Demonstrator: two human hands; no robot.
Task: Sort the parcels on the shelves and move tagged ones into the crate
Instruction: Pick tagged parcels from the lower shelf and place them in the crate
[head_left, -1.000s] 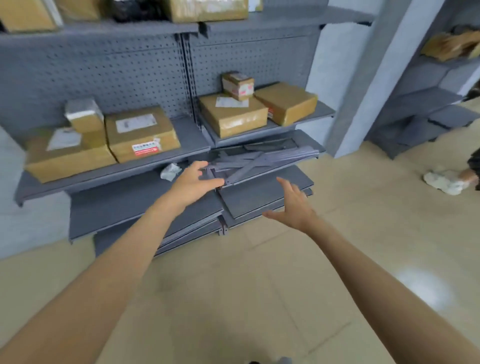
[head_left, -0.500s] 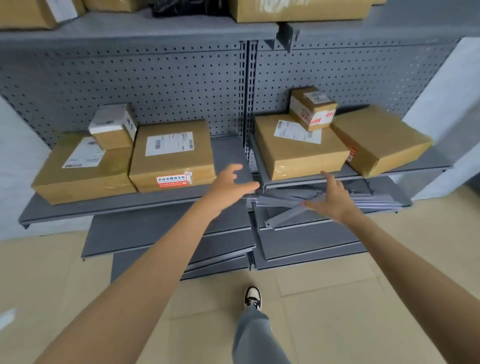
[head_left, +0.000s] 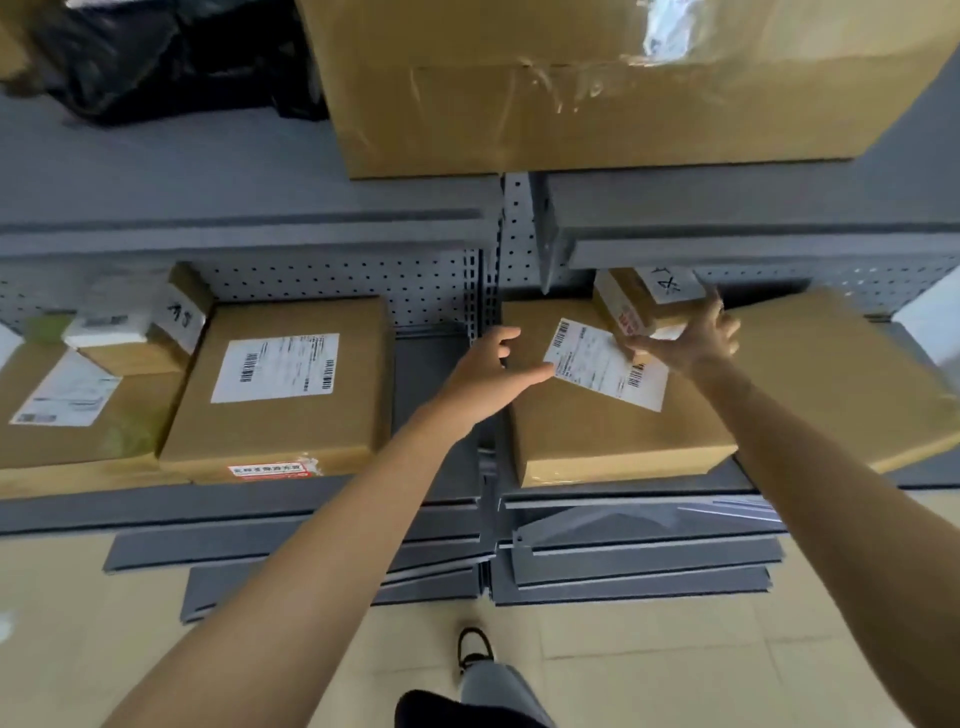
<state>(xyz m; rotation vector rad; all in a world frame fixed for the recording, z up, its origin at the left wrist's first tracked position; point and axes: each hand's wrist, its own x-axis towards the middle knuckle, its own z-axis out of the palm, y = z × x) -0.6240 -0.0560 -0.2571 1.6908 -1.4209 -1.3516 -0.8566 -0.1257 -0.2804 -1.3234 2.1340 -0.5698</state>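
Parcels sit on the grey shelf (head_left: 426, 499); the right hand (head_left: 691, 340), fingers spread, closes round the small taped box (head_left: 641, 306) atop a labelled carton (head_left: 597, 415), seemingly to check it, while the left hand (head_left: 488, 374) hovers relaxed, holding nothing

top carton (head_left: 597, 88) cropped above, label text (head_left: 278, 366) unreadable, right parcel (head_left: 852, 374) blurred

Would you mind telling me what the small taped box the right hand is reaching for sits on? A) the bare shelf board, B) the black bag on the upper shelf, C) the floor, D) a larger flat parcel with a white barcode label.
D: the small taped box, with the right hand at it, rests on top of the larger flat parcel bearing the white barcode label.
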